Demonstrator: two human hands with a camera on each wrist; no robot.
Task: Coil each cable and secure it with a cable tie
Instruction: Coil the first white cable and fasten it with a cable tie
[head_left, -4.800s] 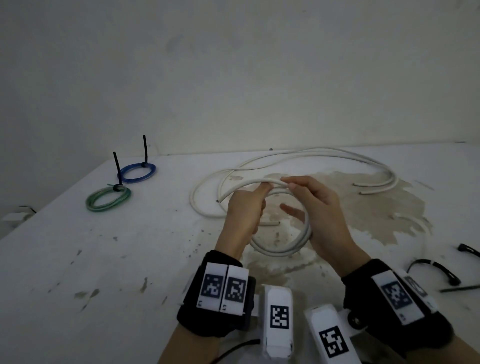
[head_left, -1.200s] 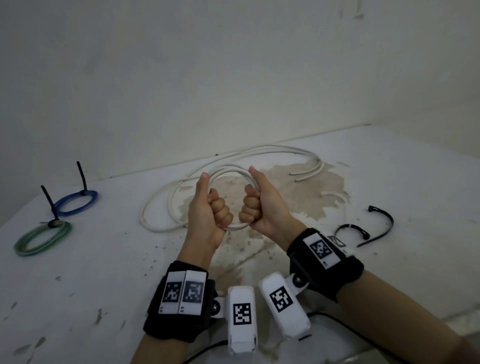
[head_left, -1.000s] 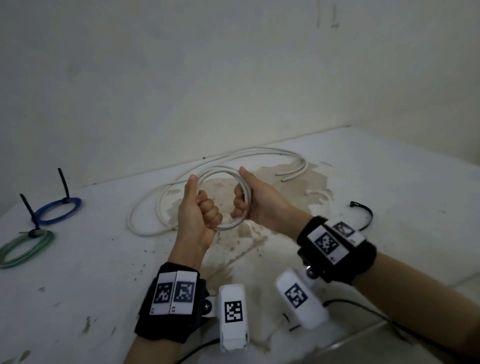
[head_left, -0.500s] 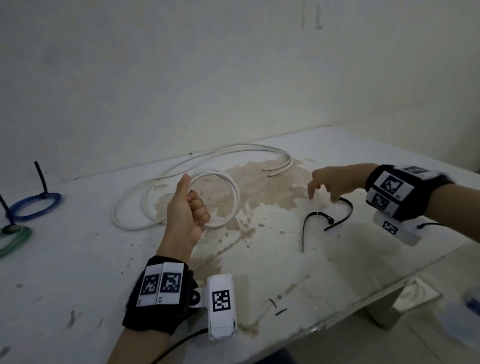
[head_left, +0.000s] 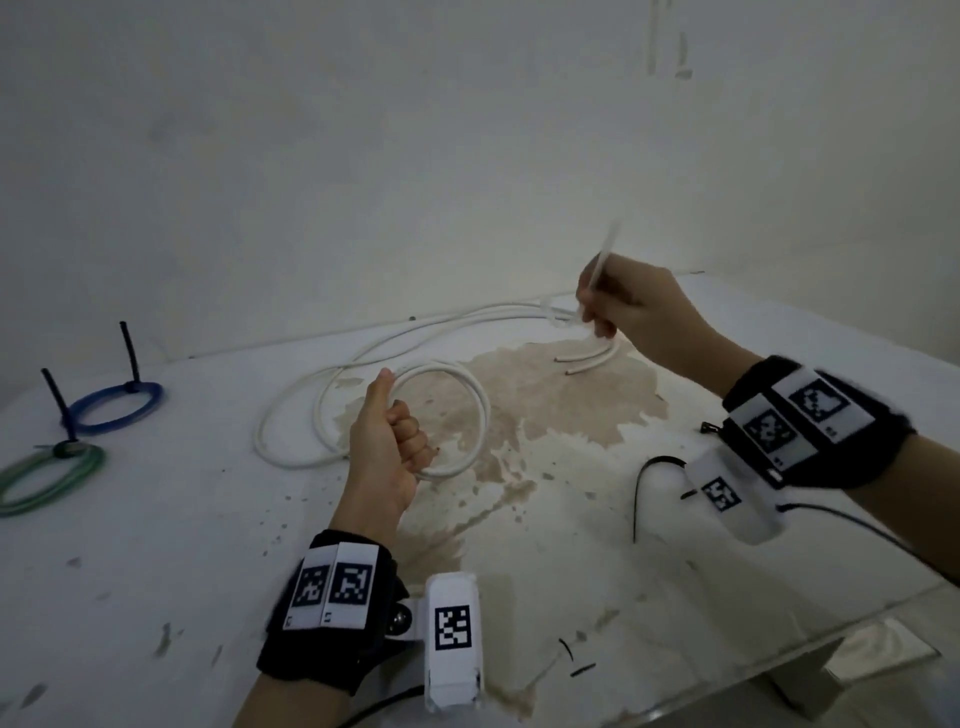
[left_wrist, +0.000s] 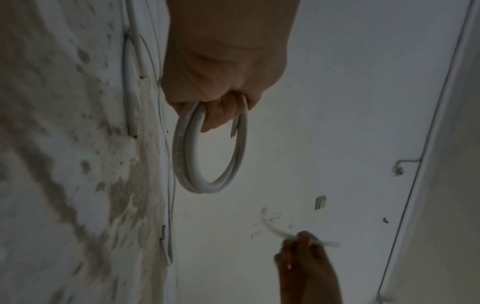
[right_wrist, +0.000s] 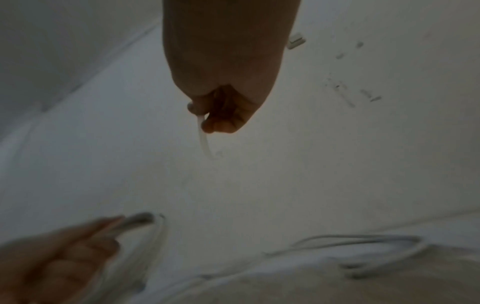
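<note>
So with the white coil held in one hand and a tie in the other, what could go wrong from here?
1. Only the left hand grips the white cable coil; its free end sticks out, so loops may spring apart.
2. The right hand pinches the white cable tie mid-air; one-handed threading may fumble.

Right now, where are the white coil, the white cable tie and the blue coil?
white coil (head_left: 480, 410): head view, right arc of the loop held by the left hand.
white cable tie (head_left: 605, 254): head view, blurred strip above the right hand.
blue coil (head_left: 117, 410): head view, ring's rim.
</note>
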